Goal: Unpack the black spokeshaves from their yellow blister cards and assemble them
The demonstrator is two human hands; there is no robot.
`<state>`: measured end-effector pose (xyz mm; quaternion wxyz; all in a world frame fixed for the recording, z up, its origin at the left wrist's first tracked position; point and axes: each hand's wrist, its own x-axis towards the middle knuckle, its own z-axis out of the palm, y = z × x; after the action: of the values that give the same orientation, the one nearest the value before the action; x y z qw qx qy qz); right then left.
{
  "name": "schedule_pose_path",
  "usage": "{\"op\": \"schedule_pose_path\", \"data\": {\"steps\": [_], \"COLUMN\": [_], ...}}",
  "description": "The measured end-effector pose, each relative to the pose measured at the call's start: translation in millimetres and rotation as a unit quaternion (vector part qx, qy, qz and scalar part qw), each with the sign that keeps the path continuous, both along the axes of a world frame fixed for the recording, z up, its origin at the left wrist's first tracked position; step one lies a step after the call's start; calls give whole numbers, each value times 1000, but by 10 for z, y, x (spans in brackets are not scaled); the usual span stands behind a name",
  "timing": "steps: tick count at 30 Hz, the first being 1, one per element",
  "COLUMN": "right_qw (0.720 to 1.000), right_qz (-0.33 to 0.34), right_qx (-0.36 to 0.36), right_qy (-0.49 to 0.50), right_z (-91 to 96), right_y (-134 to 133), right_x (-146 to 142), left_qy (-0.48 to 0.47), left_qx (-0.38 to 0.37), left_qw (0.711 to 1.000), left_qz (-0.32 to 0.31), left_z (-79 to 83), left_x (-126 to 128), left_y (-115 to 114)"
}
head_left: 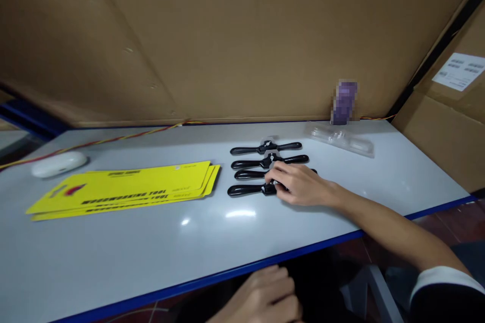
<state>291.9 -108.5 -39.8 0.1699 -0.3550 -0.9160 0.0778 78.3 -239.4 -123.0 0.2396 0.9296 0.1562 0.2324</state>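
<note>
Several black spokeshaves lie in a row on the table, their handles pointing left and right. My right hand (299, 184) is closed over the middle of the nearest spokeshave (244, 190), with the fingertips at its metal centre. Part of that tool and of the spokeshave behind it (250, 174) is hidden under the hand. Two more, a spokeshave (246, 164) and the farthest spokeshave (244, 151), show whole. My left hand (261, 298) is below the table's front edge with its fingers curled in a loose fist; I see nothing in it.
Left of the tools lies a stack of yellow printed cards (140, 184). A white rounded object (59, 164) sits behind them, near a red-yellow cable (125, 137). Clear plastic blister shells (341, 140) lie at the back right beside a blurred purple object (344, 103). Cardboard (242, 40) walls the back.
</note>
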Motion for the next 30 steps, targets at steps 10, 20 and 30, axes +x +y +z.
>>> {"op": "schedule_pose_path", "data": {"steps": [10,20,30], "right_qw": [999,991,993], "right_qz": [0,-110,-99], "right_qx": [27,59,46], "right_qy": [32,49,52], "right_z": [-94,-43,-81], "right_y": [32,10,15], "right_x": [38,0,14], "left_qy": [-9,83,81], "left_qx": [151,169,150], "left_qw": [963,942,941], "left_qz": [225,278,291], "left_z": [866,522,442], "left_x": [-49,-22,-12], "left_y": [810,839,832]}}
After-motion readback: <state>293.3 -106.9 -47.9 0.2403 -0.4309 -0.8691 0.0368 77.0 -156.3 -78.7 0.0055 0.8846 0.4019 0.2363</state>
